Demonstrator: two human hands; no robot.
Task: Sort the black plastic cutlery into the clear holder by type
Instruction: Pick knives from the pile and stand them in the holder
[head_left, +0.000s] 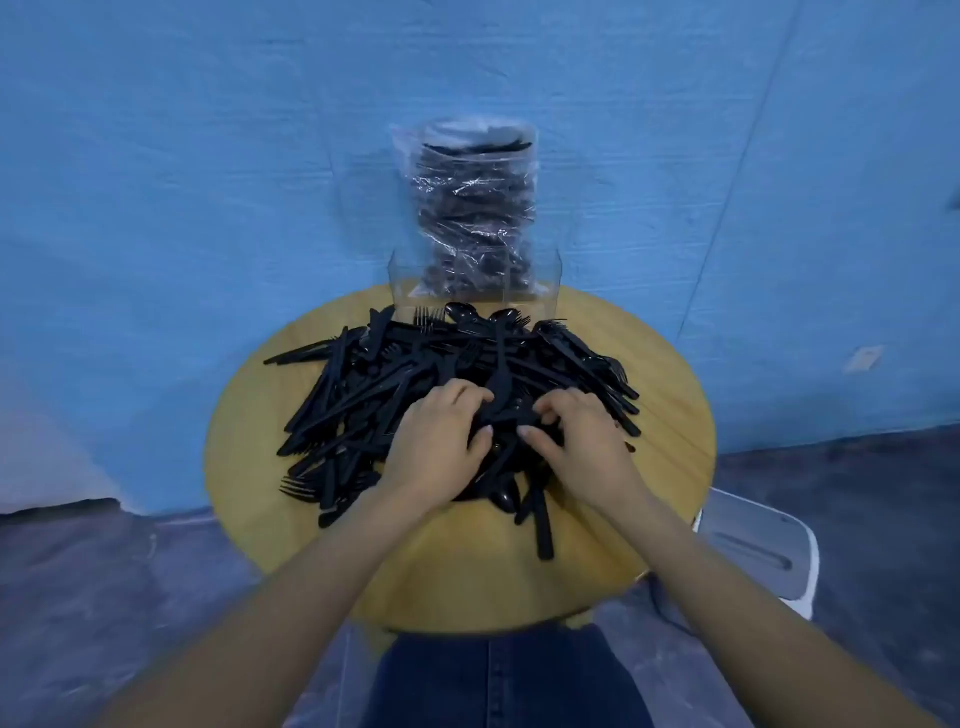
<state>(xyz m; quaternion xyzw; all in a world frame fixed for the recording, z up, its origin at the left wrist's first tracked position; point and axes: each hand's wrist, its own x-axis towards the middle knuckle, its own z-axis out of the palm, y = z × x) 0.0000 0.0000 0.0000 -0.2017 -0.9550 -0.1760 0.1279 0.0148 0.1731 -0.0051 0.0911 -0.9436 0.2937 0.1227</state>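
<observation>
A big heap of black plastic cutlery (363, 395), forks, knives and spoons mixed, covers the round wooden table (291, 519). The clear holder (400, 283) stands at the table's far edge against the wall, with a clear bag of black cutlery (475, 208) standing in or just behind it. My left hand (434, 447) and my right hand (582, 447) rest side by side on the near middle of the heap, fingers curled into the pieces. I cannot tell whether either hand has a single piece gripped.
A blue wall (208, 182) rises right behind the table. A white plastic stool (763, 551) stands at the table's right, low down. One loose knife (543, 525) lies apart toward the near edge. My dark trousers (504, 680) are below the table edge.
</observation>
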